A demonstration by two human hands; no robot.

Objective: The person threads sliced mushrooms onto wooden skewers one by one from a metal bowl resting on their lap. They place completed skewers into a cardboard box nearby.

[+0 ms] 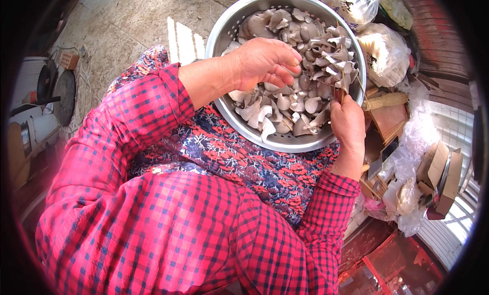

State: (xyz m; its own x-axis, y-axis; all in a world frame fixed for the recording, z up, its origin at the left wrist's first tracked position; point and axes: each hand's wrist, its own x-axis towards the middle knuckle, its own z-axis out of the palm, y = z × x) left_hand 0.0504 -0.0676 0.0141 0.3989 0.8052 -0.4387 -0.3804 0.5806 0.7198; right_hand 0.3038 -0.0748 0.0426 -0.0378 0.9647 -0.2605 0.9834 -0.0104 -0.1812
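Observation:
Oyster mushrooms, grey-brown with pale undersides, fill much of a perforated metal colander. The colander rests on or against my lap in patterned trousers. Above the mushrooms, my left hand hangs with its fingers half curled and apart; I see nothing in it. At the colander's right side, my right hand is closed around the lower ends of thin wooden skewers. Threaded mushrooms stack along the skewers above that fist. My right fingers are partly hidden, and how many skewers they hold is unclear.
Filled plastic bags stand right of the colander. Below them lie a corn-cob-like piece, loose skewers, cardboard and crumpled clear plastic. At far left, cables trail over the concrete floor.

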